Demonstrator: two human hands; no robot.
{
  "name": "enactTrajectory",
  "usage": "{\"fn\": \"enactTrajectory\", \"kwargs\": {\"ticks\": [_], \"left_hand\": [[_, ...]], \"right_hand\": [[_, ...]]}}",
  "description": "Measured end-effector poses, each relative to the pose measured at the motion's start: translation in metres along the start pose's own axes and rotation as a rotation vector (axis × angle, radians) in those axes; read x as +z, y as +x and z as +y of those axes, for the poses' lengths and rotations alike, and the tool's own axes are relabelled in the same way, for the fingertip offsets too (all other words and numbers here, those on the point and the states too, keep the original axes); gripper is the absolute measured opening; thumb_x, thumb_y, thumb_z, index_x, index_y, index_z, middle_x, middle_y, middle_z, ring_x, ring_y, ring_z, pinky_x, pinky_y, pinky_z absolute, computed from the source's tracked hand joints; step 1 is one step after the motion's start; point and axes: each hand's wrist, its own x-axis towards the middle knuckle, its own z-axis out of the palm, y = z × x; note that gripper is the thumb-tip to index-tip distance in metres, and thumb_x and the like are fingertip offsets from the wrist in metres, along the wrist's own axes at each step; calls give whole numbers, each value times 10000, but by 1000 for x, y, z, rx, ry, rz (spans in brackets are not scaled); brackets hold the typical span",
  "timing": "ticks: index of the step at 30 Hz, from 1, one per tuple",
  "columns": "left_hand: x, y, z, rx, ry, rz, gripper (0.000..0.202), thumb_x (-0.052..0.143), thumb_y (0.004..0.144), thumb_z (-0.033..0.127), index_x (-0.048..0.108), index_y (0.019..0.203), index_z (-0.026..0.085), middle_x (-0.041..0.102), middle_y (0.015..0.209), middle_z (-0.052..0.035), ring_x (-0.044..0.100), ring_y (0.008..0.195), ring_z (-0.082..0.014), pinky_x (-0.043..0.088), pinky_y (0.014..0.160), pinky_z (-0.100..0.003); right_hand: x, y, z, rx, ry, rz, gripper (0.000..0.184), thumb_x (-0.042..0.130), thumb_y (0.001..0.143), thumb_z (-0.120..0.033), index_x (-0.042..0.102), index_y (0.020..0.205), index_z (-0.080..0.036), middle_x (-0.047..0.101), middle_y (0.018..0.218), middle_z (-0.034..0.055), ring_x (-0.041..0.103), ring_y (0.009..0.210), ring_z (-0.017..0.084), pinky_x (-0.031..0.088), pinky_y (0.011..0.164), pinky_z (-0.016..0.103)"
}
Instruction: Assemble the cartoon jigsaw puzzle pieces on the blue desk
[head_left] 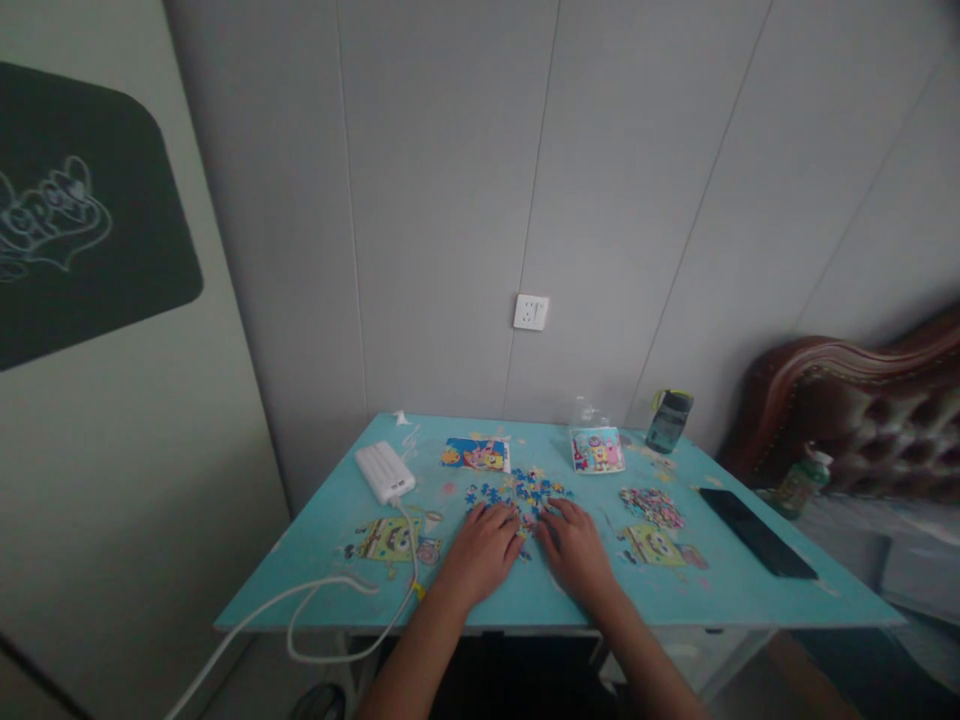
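A loose heap of blue and mixed-colour jigsaw puzzle pieces [529, 485] lies on the light blue table [315, 560]. My left hand [486, 545] rests palm down at the near left of the heap, its fingers spread over a few pieces. On the near right side, my right hand [574, 545] also lies palm down, fingertips touching the pieces and fingers apart. No piece shows lifted in either hand; what lies under the palms is hidden. Behind the heap are a blue picture card [476, 454] and, farther right, a pink and blue picture card [597, 451].
A second pile of pinkish puzzle pieces [652, 507] sits to the right, near a black phone-like slab [756, 532]. On the left is a white power bank [385, 471] with a white cable [415, 560] running off the front edge. A dark water bottle [669, 421] stands at the back right.
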Motion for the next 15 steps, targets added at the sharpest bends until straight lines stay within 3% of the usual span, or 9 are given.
{"fn": "enactTrajectory", "kwargs": {"ticks": [5,11,15], "left_hand": [[0,1,2,-23,33,35,346,404,1018,339,608,1276,233,616,1342,-74,489,1327,-232,284,1185,-465],[6,-1,0,-62,77,68,379,383,1023,373,606,1279,204,616,1348,-88,474,1344,-247,275,1187,-478],[9,-2,-3,-74,111,58,408,388,1019,394,577,1318,191,558,1424,-99,467,1352,-263,307,1170,-484]], "right_hand": [[11,25,-6,-93,-9,-87,420,420,1010,-368,597,1353,-201,578,1416,104,455,1356,273,295,1149,478],[15,28,-10,-165,53,-111,365,388,1027,-327,689,1211,-233,664,1309,63,538,1275,232,267,1160,457],[11,21,-7,-206,115,-109,338,405,1022,-303,671,1228,-266,699,1245,36,576,1221,215,297,1143,442]]}}
